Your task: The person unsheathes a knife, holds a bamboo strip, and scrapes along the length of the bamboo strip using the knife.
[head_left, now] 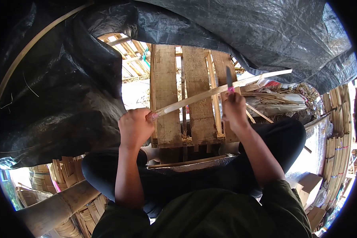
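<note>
A long pale bamboo strip slants up to the right above the wooden planks. My left hand is closed round its lower left end. In my right hand, closed in a fist, is a knife with a pink part by the handle. Its blade points away from me and is slightly blurred, crossing the strip or very near it; whether they touch I cannot tell. The fist hides most of the handle.
Black plastic sheeting hangs across the top and left. A thick bamboo pole lies at the lower left. Bundled strips stand at the right, near a cardboard box. My bent legs flank the planks.
</note>
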Available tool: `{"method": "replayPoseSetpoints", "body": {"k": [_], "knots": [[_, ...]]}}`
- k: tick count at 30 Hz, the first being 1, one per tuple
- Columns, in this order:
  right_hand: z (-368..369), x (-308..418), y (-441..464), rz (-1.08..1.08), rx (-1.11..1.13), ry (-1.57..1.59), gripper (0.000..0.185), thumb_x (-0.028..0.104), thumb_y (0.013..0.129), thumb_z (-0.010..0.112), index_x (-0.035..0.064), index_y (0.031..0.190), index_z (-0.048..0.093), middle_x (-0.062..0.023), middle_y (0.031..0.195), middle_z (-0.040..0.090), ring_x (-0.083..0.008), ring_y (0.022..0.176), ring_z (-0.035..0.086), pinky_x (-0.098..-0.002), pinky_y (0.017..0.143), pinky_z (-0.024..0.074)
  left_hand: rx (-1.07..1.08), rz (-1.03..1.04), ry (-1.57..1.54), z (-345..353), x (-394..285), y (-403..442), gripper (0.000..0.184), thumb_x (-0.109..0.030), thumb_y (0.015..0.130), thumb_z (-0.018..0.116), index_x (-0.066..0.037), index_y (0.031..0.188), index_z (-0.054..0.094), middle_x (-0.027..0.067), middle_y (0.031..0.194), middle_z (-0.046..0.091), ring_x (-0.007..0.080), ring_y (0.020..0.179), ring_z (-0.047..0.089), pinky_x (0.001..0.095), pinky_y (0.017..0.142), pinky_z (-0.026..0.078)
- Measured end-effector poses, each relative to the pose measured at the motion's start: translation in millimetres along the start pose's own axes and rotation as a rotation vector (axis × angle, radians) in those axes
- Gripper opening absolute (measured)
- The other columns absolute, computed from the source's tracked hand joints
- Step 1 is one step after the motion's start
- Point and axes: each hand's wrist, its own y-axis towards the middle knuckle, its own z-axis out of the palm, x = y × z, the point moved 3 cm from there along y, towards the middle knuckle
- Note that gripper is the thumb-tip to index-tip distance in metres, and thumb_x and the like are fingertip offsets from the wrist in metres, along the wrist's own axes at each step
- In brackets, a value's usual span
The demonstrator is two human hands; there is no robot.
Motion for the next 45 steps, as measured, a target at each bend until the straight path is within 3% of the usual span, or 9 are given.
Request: {"method": "replayPoseSetpoints", "body": {"k": [10, 12, 16, 21, 25, 28, 36, 40, 45], "knots": [[18, -18, -3, -0.022, -0.014, 0.013, 0.027, 0.029, 0.107, 0.044, 0.005, 0.099, 0.054, 0.0005, 0.064, 0.044, -0.0115, 0.044, 0.043, -0.0295, 0.039, 0.0369, -0.01, -0.001, 0.015, 1, -2, -2, 0.025, -0.033, 0.087, 0.072, -0.012, 0.075, 0.071, 0.0134, 0.067, 0.065, 0.0367, 0.066, 0.065, 0.0466, 0.061, 0.049], [37, -7, -14, -0.383, 0.064, -0.341, 0.025, 0.026, 0.106, 0.044, 0.0057, 0.095, 0.053, 0.001, 0.063, 0.044, -0.0115, 0.045, 0.043, -0.0288, 0.038, 0.0339, -0.011, 0.0, -0.002, 4, 3, -1, 0.025, -0.033, 0.088, 0.072, -0.011, 0.075, 0.071, 0.0137, 0.067, 0.065, 0.0369, 0.066, 0.065, 0.0466, 0.061, 0.049], [14, -20, -4, 0.059, 0.034, 0.286, 0.019, 0.025, 0.106, 0.045, 0.0071, 0.104, 0.051, 0.001, 0.065, 0.046, -0.0105, 0.052, 0.048, -0.0302, 0.039, 0.0329, -0.02, 0.001, -0.036, 1, 3, -2, 0.025, -0.033, 0.088, 0.071, -0.011, 0.075, 0.07, 0.014, 0.067, 0.065, 0.0372, 0.066, 0.065, 0.0461, 0.06, 0.05], [41, -34, -18, -0.139, 0.183, -0.191, 0.017, 0.024, 0.108, 0.039, 0.0108, 0.101, 0.048, 0.0039, 0.068, 0.04, -0.0059, 0.048, 0.035, -0.0244, 0.042, 0.0308, -0.04, 0.026, 0.005, 3, -2, -3, 0.024, -0.03, 0.088, 0.071, -0.01, 0.074, 0.07, 0.0142, 0.067, 0.065, 0.0374, 0.066, 0.065, 0.0454, 0.06, 0.05], [15, -6, -13, -0.022, 0.051, 0.437, 0.017, 0.024, 0.108, 0.039, 0.0092, 0.106, 0.048, 0.0014, 0.07, 0.045, -0.0096, 0.051, 0.043, -0.0261, 0.042, 0.0338, -0.013, 0.018, -0.041, 2, 0, -2, 0.023, -0.029, 0.087, 0.071, -0.01, 0.074, 0.07, 0.0144, 0.068, 0.065, 0.0376, 0.066, 0.065, 0.0459, 0.06, 0.05], [33, -31, -14, -0.014, 0.309, -0.111, 0.015, 0.023, 0.108, 0.038, 0.0114, 0.106, 0.048, 0.0031, 0.07, 0.041, -0.008, 0.05, 0.037, -0.0249, 0.042, 0.0303, 0.011, 0.005, 0.021, 3, -6, -2, 0.021, -0.03, 0.088, 0.071, -0.011, 0.077, 0.072, 0.0141, 0.069, 0.066, 0.0369, 0.068, 0.066, 0.0467, 0.061, 0.05], [28, -13, -15, -0.185, 0.015, 0.092, 0.013, 0.018, 0.106, 0.039, 0.0114, 0.1, 0.049, 0.0031, 0.067, 0.043, -0.0086, 0.048, 0.04, -0.0261, 0.039, 0.0303, -0.02, 0.031, 0.016, 4, -4, -4, 0.021, -0.03, 0.088, 0.071, -0.012, 0.079, 0.073, 0.014, 0.069, 0.067, 0.0356, 0.067, 0.067, 0.0455, 0.062, 0.051], [35, -1, -44, 0.223, 0.477, 0.181, 0.016, 0.023, 0.108, 0.041, 0.0127, 0.099, 0.048, 0.002, 0.068, 0.045, -0.0081, 0.048, 0.04, -0.026, 0.039, 0.0297, -0.004, 0.038, -0.017, 6, -2, -2, 0.02, -0.029, 0.088, 0.071, -0.013, 0.078, 0.073, 0.0132, 0.068, 0.067, 0.0349, 0.067, 0.067, 0.045, 0.061, 0.051], [20, -6, -25, 0.048, 0.042, 0.379, 0.019, 0.031, 0.108, 0.044, 0.0144, 0.1, 0.048, 0.0041, 0.069, 0.045, -0.0053, 0.049, 0.038, -0.0256, 0.038, 0.0278, -0.016, 0.06, 0.013, 5, -7, -3, 0.019, -0.029, 0.089, 0.07, -0.013, 0.078, 0.073, 0.0127, 0.068, 0.067, 0.0346, 0.067, 0.068, 0.0448, 0.062, 0.052]]}}
